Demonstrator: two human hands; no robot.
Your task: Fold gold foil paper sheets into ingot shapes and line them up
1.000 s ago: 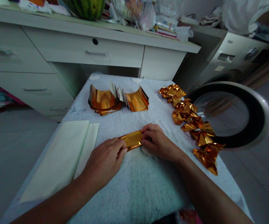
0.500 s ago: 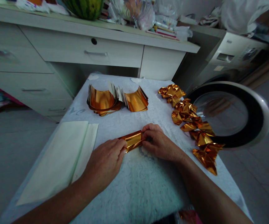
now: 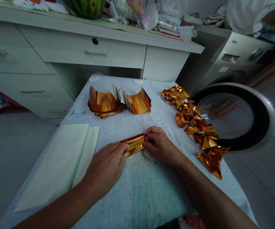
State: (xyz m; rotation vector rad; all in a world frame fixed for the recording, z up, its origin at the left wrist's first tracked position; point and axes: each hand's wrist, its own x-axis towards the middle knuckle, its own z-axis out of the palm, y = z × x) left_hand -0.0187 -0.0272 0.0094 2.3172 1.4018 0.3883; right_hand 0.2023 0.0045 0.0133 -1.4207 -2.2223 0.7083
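A folded strip of shiny gold foil paper point(image 3: 136, 143) lies low over the cloth-covered table, held at both ends. My left hand point(image 3: 110, 163) grips its left end, fingers closed over the edge. At the right end, my right hand point(image 3: 160, 144) pinches the strip between thumb and curled fingers. Beyond the hands stand two stacks of curved gold foil sheets, a left stack point(image 3: 104, 101) and a right stack point(image 3: 138, 103), with pale backs showing. Several folded gold foil pieces point(image 3: 189, 111) form a row along the table's right side.
Pale paper sheets point(image 3: 56, 162) lie at the left of the table point(image 3: 137, 197). Behind it runs a white drawer cabinet point(image 3: 99, 47), with a watermelon point(image 3: 86, 8) and plastic bags on top. An open washing machine door point(image 3: 242, 117) borders the right edge.
The foil strip's near side looks slightly flatter between my hands, and its shine has shifted. Both hands keep their hold, almost in the same place.
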